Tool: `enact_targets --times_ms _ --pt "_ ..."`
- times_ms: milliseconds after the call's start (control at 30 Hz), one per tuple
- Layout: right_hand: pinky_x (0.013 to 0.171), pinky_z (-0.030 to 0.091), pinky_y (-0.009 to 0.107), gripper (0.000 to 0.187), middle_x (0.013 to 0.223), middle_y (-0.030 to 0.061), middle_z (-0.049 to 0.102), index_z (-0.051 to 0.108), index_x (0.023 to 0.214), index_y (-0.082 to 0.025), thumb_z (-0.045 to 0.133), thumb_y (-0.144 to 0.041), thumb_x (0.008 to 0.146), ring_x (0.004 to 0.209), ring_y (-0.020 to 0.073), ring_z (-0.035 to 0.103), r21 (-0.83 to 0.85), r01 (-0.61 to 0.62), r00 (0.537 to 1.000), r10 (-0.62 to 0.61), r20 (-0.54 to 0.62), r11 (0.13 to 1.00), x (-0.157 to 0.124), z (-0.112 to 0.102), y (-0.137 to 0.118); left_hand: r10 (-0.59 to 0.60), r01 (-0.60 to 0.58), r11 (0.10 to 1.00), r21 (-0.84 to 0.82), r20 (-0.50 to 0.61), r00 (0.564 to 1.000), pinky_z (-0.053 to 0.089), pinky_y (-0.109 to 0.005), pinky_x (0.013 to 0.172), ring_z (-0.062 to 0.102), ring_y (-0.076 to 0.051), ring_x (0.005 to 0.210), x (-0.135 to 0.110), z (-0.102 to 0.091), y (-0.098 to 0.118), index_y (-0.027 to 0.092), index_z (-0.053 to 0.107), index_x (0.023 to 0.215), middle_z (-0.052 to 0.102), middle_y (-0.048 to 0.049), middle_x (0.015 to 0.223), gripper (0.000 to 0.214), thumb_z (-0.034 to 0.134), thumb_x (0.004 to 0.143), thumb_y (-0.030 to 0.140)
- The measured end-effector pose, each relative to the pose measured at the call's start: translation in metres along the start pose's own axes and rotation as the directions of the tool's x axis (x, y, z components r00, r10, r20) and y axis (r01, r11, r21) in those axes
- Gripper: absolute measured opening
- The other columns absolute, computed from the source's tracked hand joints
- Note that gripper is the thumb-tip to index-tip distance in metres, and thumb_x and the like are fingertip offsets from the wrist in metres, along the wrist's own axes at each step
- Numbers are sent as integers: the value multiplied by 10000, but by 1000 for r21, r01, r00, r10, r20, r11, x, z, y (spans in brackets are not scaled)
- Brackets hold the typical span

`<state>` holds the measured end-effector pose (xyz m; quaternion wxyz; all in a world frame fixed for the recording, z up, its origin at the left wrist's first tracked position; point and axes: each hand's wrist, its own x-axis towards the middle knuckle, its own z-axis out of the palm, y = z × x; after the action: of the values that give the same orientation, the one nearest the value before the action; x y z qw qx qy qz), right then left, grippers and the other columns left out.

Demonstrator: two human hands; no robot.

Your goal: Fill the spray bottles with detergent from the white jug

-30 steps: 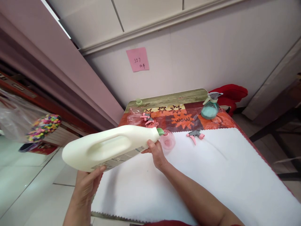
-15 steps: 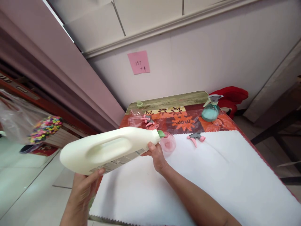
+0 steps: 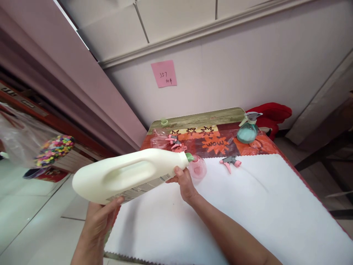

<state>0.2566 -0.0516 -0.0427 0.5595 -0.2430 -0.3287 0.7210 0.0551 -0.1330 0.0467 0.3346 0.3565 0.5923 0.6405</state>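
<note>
A large cream-white detergent jug lies tilted nearly on its side in the air, its green spout pointing right. My left hand grips it from below near the base. Close to the neck, my right hand is closed on the jug, with the fingers partly hidden behind it. The spout is at the mouth of a clear pink round bottle standing on the white mat. Whether liquid is flowing I cannot make out. Right of that bottle, a grey-and-pink spray trigger with a thin clear tube lies on the mat.
At the table's back right stands a teal spray bottle. Another pink bottle with a grey-and-pink trigger lies at the back left, near a green cap. A pink note is on the wall.
The view has shifted very slightly. Both hands keep the jug in nearly the same tilted pose at the pink bottle.
</note>
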Motion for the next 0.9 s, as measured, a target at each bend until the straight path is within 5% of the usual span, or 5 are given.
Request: enact_targets --times_ms 333,700,900 --pt "645 640 351 651 1074 125 736 635 1217 -141 645 -638 796 908 260 710 1 -13 1000 13 -8 1000 0 0 0 -15 16 1000 11 -20 1000 575 -440 956 681 -358 1099 -5 4 6 257 624 1320 768 -68 1092 937 925 434 212" --pt "654 638 347 629 1075 127 732 639 1205 -140 643 -628 808 915 258 709 5 -1 1000 1 1 1000 0 0 -1 -2 3 999 35 -32 999 619 -339 796 715 -317 991 -2 -3 1 256 627 1321 772 -57 1063 917 919 452 221" --pt "650 640 347 667 1084 126 733 629 1228 -142 648 -643 788 921 262 712 0 -8 1000 8 -1 1000 0 2 -3 -36 37 998 51 -26 999 618 -395 793 714 -342 977 -3 -3 2 232 653 1284 780 -70 954 864 914 460 235"
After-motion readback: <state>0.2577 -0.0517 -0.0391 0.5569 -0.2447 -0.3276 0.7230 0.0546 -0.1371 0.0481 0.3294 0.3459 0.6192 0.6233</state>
